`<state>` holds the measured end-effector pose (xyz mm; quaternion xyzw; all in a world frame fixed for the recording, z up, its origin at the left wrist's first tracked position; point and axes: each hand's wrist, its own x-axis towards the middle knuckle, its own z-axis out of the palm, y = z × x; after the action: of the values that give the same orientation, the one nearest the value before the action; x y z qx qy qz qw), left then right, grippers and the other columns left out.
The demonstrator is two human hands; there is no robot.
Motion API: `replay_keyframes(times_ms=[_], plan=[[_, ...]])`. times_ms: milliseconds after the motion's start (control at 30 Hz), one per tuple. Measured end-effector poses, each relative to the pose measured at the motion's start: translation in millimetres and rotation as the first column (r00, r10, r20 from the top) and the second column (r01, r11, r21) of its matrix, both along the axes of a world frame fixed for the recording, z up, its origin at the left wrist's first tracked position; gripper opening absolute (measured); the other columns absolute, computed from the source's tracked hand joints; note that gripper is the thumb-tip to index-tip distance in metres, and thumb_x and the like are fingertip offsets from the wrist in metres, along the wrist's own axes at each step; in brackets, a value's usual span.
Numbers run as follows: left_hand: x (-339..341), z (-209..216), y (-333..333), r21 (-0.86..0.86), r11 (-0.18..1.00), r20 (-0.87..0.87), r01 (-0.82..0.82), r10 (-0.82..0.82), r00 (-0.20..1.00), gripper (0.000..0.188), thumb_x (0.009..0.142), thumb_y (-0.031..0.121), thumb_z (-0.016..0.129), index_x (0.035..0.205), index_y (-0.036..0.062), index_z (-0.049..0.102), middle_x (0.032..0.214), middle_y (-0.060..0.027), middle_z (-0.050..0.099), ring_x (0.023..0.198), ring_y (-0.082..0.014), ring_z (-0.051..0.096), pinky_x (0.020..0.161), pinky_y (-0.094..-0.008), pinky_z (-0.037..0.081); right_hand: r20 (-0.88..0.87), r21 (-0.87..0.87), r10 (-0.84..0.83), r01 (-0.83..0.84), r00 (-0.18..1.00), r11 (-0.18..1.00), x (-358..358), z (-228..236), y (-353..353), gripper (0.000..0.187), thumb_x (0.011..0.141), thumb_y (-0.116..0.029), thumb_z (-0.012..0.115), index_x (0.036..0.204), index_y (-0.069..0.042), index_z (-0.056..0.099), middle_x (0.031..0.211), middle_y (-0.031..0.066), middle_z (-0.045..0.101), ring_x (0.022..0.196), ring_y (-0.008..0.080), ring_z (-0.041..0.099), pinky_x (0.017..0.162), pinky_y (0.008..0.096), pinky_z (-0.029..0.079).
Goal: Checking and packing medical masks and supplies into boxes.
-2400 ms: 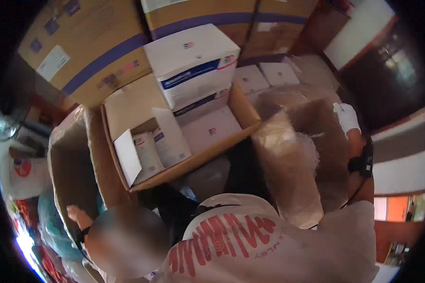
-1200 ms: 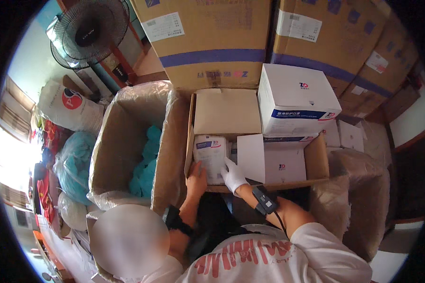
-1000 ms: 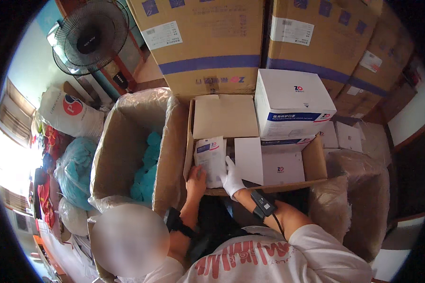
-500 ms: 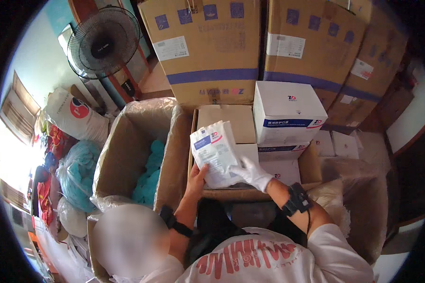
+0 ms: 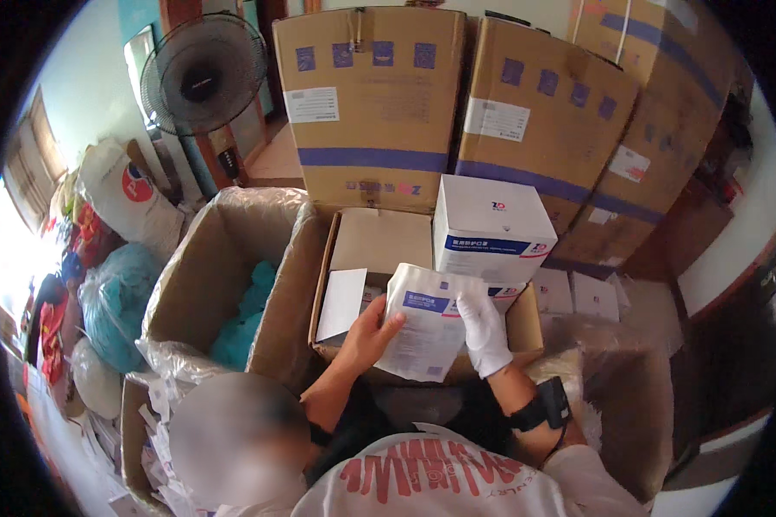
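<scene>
A stack of flat white printed pouches (image 5: 421, 340) is held between my two hands, tilted over the front of an open carton (image 5: 524, 326). My bare left hand (image 5: 366, 339) grips its left edge, thumb on the front face. On the right edge, my right hand (image 5: 485, 334), in a white glove, closes around the upper corner. Behind the pouches, the carton holds a plain-topped box (image 5: 384, 241) and a small box with a raised white flap (image 5: 341, 303). A white box with a blue band (image 5: 496, 215) sits on another at the right.
Left of me stands a plastic-lined carton (image 5: 185, 302) with teal items (image 5: 248, 319) low inside. Tall brown cartons (image 5: 371, 129) line the back, near a black fan (image 5: 203, 77). Another carton (image 5: 634, 388) is at the right; paper scraps (image 5: 151, 431) fill one at lower left.
The pouch stack has come nearer and lower, now more squarely stacked. My right hand has shifted from its lower right part up to its right edge. The whole view has shifted.
</scene>
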<state>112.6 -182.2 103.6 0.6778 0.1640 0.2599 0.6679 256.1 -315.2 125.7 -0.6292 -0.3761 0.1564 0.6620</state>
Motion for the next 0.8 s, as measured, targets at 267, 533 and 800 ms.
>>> replay_keyframes(times_ms=[267, 533, 800], plan=[[-5.9, 31.2, 3.5, 0.114, 0.979, -0.147, 0.167, -0.149, 0.978, 0.025, 0.091, 0.020, 0.047, 0.109, 0.0050, 0.053, 0.089, -0.0031, 0.060, 0.083, -0.0121, 0.054, 0.075, -0.0281, 0.043, -0.293, 0.111, 0.328, -0.308, 0.898, 0.945, 13.4, -0.5, -29.7, 0.058, 0.084, -0.032, 0.058, 0.127, 0.002, 0.038, 0.110, 0.0081, 0.054, 0.103, 0.0149, 0.049, 0.092, 0.0292, 0.035], [-7.5, 84.0, -8.3, 0.733, 0.468, -0.425, 0.494, -0.252, 0.869, 0.019, 0.087, 0.024, 0.047, 0.100, 0.0127, 0.056, 0.082, -0.0124, 0.062, 0.078, -0.0331, 0.059, 0.068, -0.0414, 0.046, -0.160, -0.545, 0.718, -0.667, 0.678, 0.508, 15.8, 70.6, -18.7, 0.032, 0.084, -0.030, 0.059, 0.100, -0.002, 0.055, 0.086, 0.0024, 0.059, 0.079, 0.0071, 0.051, 0.066, 0.0230, 0.044], [-21.9, 64.6, -15.9, 0.695, 0.329, -0.592, 0.639, -0.243, 0.769, 0.021, 0.087, 0.027, 0.046, 0.096, 0.0120, 0.057, 0.079, -0.0131, 0.060, 0.073, -0.0342, 0.058, 0.063, -0.0415, 0.046, -0.269, -0.684, 0.834, -0.705, 0.482, 0.187, -8.3, 34.7, -19.1, 0.044, 0.088, -0.043, 0.044, 0.096, -0.002, 0.058, 0.080, 0.0108, 0.060, 0.067, 0.0174, 0.058, 0.061, 0.0288, 0.047]])
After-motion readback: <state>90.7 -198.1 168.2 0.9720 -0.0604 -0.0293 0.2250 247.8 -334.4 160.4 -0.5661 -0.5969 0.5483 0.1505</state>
